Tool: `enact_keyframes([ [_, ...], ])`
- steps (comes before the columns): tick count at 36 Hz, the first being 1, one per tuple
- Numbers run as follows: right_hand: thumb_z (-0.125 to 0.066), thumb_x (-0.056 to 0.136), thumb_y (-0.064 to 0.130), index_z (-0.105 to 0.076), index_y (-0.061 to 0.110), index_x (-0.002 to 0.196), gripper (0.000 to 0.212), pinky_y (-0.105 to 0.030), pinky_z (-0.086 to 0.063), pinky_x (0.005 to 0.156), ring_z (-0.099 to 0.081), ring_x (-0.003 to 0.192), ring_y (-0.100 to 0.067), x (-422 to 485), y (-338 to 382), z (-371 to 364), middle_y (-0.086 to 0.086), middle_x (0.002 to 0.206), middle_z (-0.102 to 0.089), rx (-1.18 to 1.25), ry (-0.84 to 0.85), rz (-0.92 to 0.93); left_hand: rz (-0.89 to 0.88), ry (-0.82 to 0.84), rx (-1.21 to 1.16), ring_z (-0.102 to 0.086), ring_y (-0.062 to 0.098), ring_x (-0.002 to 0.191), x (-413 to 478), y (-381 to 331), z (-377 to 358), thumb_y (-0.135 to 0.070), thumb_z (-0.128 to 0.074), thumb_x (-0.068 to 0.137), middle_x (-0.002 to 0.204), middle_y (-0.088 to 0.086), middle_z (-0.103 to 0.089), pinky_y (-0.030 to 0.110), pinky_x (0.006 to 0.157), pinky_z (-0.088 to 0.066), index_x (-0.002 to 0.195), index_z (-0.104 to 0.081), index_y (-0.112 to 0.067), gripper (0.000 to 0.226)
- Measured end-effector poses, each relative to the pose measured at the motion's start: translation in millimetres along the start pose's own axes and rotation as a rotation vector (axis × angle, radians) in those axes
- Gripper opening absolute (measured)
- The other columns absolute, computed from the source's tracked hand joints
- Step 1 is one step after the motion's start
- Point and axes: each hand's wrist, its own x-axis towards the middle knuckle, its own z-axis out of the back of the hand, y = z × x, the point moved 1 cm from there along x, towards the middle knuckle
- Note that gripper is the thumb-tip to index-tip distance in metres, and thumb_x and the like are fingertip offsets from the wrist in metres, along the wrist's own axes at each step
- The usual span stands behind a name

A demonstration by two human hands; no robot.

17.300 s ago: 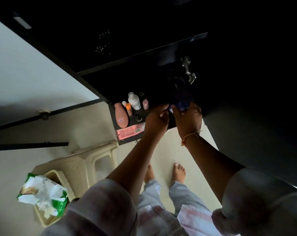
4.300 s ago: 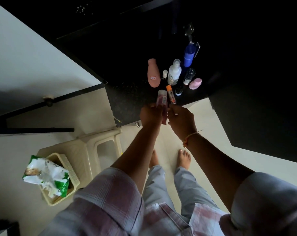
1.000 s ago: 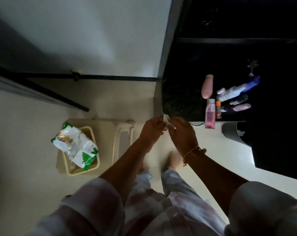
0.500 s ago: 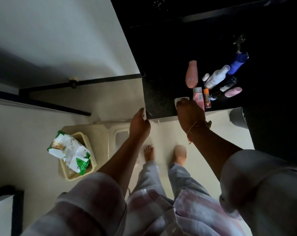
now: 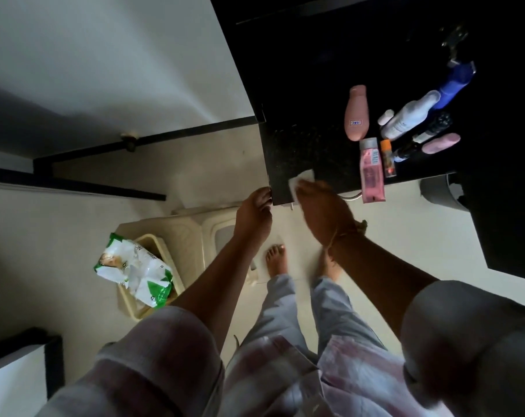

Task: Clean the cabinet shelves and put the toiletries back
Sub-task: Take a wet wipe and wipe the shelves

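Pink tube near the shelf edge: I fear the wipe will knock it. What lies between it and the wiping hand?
Head view: only bare dark shelf separates the right hand, pressing the white wipe, from the pink tube.

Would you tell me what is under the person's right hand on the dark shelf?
A white wipe lies under the right hand, one corner showing on the dark shelf. The rest is covered.
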Motion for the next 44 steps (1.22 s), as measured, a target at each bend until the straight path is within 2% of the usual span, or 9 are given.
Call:
enact_keyframes([
  [3, -0.039, 0.093, 0.006, -0.065, -0.001, 0.113, 0.034, -0.048, -0.052, 0.089, -0.060, 0.108, -0.041, -2, -27, 3, -0.022, 0.118, -0.063, 0.236, -0.009, -0.352, 0.002, 0.020, -0.062, -0.062, 0.009, 0.113, 0, 1, -1, 0.015, -0.035, 0.081, 0.125, 0.002, -0.065, 0.005, 0.087, -0.045, 0.130, -0.057, -0.009, 0.059],
  [6, -0.043, 0.093, 0.004, -0.060, 0.003, 0.116, 0.029, -0.046, -0.048, 0.090, -0.054, 0.112, -0.037, 11, -33, 10, -0.018, 0.124, -0.057, 0.256, 0.076, -0.470, 0.012, 0.026, -0.056, -0.061, 0.006, 0.114, -1, 5, -1, 0.013, -0.037, 0.083, 0.128, 0.000, -0.063, 0.004, 0.089, -0.044, 0.132, -0.055, -0.012, 0.058],
  [10, -0.022, 0.094, 0.009, -0.048, 0.004, 0.134, 0.047, -0.038, -0.042, 0.102, -0.047, 0.123, -0.033, 28, 3, 9, -0.016, 0.137, -0.049, 0.187, 0.078, -0.246, 0.031, 0.027, -0.031, -0.058, 0.008, 0.117, 1, 6, 3, 0.013, -0.037, 0.088, 0.133, 0.003, -0.060, 0.000, 0.084, -0.043, 0.134, -0.051, -0.011, 0.053],
  [18, -0.041, 0.099, 0.024, -0.048, 0.013, 0.139, 0.043, -0.034, -0.043, 0.103, -0.045, 0.131, -0.024, 13, 31, 16, -0.009, 0.143, -0.049, 0.018, 0.235, 0.081, -0.157, -0.042, 0.296, -0.051, 0.015, 0.127, -10, -6, 10, 0.004, -0.046, 0.091, 0.138, 0.000, -0.055, 0.013, 0.096, -0.035, 0.137, -0.051, -0.019, 0.052],
  [22, -0.039, 0.092, 0.017, -0.063, 0.009, 0.122, 0.039, -0.036, -0.051, 0.090, -0.058, 0.109, -0.030, -6, -4, 11, -0.013, 0.121, -0.063, -0.080, 0.175, -0.103, -0.338, -0.066, 0.450, -0.048, 0.015, 0.129, -16, -18, 5, 0.004, -0.052, 0.090, 0.142, 0.001, -0.052, -0.001, 0.094, -0.019, 0.139, -0.049, -0.015, 0.052],
  [30, -0.053, 0.073, 0.005, -0.069, 0.004, 0.084, 0.019, -0.031, -0.054, 0.059, -0.063, 0.078, -0.027, -2, -47, 24, -0.013, 0.084, -0.066, -0.061, 0.265, -0.506, -0.411, -0.072, 0.631, -0.042, 0.020, 0.135, -13, -17, -4, -0.002, -0.062, 0.087, 0.149, 0.005, -0.042, 0.017, 0.104, -0.028, 0.141, -0.046, -0.011, 0.057],
  [36, -0.076, 0.076, 0.021, -0.070, 0.011, 0.096, 0.023, -0.028, -0.054, 0.080, -0.066, 0.087, -0.020, 20, -54, 12, -0.007, 0.093, -0.069, -0.169, 0.291, -0.508, -0.417, -0.046, 0.680, -0.045, 0.021, 0.133, -12, -22, -3, -0.003, -0.061, 0.088, 0.148, 0.007, -0.043, 0.015, 0.101, -0.026, 0.143, -0.043, -0.010, 0.059],
  [40, -0.062, 0.087, 0.021, -0.059, 0.007, 0.118, 0.034, -0.035, -0.048, 0.093, -0.059, 0.110, -0.026, 33, -44, 9, -0.012, 0.118, -0.062, -0.435, 0.295, -0.255, -0.425, -0.024, 0.702, -0.049, 0.021, 0.131, -10, -28, -3, -0.003, -0.059, 0.088, 0.147, 0.007, -0.046, 0.018, 0.102, -0.034, 0.139, -0.047, -0.007, 0.053],
  [44, -0.053, 0.093, 0.018, -0.051, 0.003, 0.131, 0.041, -0.043, -0.042, 0.103, -0.046, 0.129, -0.034, 49, -42, 4, -0.019, 0.136, -0.052, -0.407, 0.252, -0.097, -0.404, -0.008, 0.707, -0.051, 0.023, 0.128, -6, -34, -3, -0.004, -0.055, 0.090, 0.144, 0.008, -0.049, 0.024, 0.101, -0.041, 0.136, -0.051, -0.005, 0.046],
])
